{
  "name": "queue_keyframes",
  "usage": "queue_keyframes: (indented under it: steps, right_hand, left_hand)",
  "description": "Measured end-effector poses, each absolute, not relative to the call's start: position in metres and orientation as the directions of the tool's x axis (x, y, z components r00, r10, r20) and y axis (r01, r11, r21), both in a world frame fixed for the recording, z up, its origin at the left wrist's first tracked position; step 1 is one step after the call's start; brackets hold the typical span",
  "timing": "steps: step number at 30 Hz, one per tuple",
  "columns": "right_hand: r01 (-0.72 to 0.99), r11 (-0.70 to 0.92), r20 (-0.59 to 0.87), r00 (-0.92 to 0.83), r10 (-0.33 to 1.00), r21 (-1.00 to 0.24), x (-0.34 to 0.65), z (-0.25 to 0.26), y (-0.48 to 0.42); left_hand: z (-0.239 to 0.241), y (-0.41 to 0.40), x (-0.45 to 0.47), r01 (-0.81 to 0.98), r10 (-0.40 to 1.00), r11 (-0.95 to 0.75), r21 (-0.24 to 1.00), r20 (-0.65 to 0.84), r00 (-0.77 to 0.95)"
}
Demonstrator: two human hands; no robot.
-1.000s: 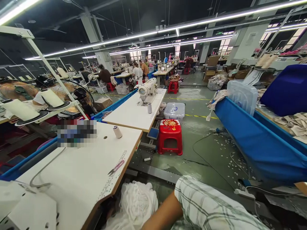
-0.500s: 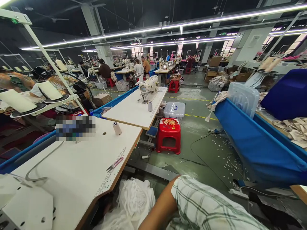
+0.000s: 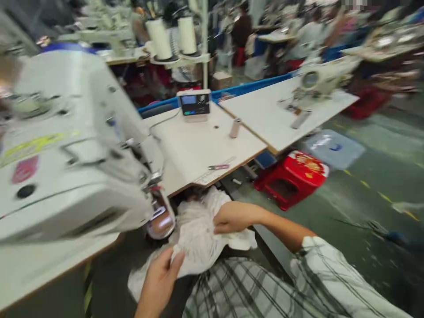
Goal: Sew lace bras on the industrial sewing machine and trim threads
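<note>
A bundle of white fabric (image 3: pixel 198 229) lies in my lap below the edge of the sewing table (image 3: pixel 195 150). My right hand (image 3: pixel 232 217) is closed on its upper right part. My left hand (image 3: pixel 159 278) pinches its lower left edge with thumb and fingers. A white sewing machine (image 3: pixel 66 145) fills the left of the view, its needle end just left of the fabric. The picture is smeared by motion.
Scissors with pink handles (image 3: pixel 217 167), a thread spool (image 3: pixel 235 128) and a small display unit (image 3: pixel 194 104) sit on the table. A red plastic stool (image 3: pixel 294 176) and a clear lidded box (image 3: pixel 334 148) stand on the floor to the right. Other workers sit at tables behind.
The view has swung left and down from the workshop aisle to the sewing machine and my lap. Both hands have come into view, holding the white fabric.
</note>
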State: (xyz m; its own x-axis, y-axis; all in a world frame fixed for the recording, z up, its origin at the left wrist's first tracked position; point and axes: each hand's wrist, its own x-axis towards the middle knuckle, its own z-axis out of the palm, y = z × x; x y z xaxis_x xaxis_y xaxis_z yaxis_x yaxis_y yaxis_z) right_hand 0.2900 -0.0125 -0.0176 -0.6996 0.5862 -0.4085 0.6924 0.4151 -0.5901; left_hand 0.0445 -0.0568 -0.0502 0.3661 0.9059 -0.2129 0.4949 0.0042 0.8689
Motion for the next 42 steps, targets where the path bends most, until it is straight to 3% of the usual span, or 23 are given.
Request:
queue_keyframes:
  steps: [2, 3, 6, 8, 10, 18, 25, 32, 37, 42]
  right_hand:
    - [0.674, 0.350, -0.492, -0.726, 0.481, -0.651, 0.294, -0.026, -0.004]
    - [0.674, 0.330, -0.458, -0.711, 0.534, -0.661, 0.294, -0.031, -0.002]
    - [0.574, 0.368, -0.118, -0.638, 0.761, -0.732, 0.282, -0.040, -0.005]
    - [0.414, 0.458, 0.100, -0.646, 0.756, -0.787, 0.267, -0.044, -0.008]
    - [0.271, 0.486, 0.185, -0.690, 0.700, -0.831, 0.252, -0.047, -0.008]
    - [0.139, 0.288, 0.104, -0.718, 0.688, -0.947, 0.228, -0.053, 0.005]
    - [0.208, 0.096, -0.037, -0.554, 0.832, -0.973, 0.209, -0.041, 0.016]
    - [0.264, -0.100, -0.226, -0.503, 0.834, -0.959, 0.207, -0.039, 0.039]
    - [0.276, -0.094, -0.223, -0.483, 0.847, -0.957, 0.205, -0.038, 0.045]
    - [0.248, -0.120, -0.228, -0.473, 0.851, -0.961, 0.204, -0.037, 0.049]
  left_hand:
    - [-0.043, -0.066, 0.024, 0.539, 0.945, 0.031, 0.842, -0.201, 0.260]
    - [-0.041, -0.066, 0.022, 0.543, 0.946, 0.027, 0.839, -0.197, 0.257]
    - [-0.038, -0.059, 0.029, 0.536, 0.944, 0.021, 0.844, -0.194, 0.267]
    - [-0.035, -0.055, 0.036, 0.510, 0.940, 0.013, 0.860, -0.184, 0.287]
    - [-0.030, -0.053, 0.039, 0.481, 0.937, -0.018, 0.876, -0.152, 0.314]
    - [-0.013, -0.044, 0.029, 0.546, 0.952, -0.211, 0.810, 0.044, 0.303]
    - [-0.010, -0.020, 0.012, 0.691, 0.997, -0.076, 0.719, 0.037, 0.071]
    - [-0.017, -0.002, -0.006, 0.540, 0.960, 0.279, 0.794, -0.239, -0.145]
    - [-0.019, 0.003, -0.003, 0.563, 0.977, 0.187, 0.805, -0.095, -0.189]
    - [-0.019, 0.007, 0.001, 0.563, 0.979, 0.159, 0.811, -0.057, -0.195]
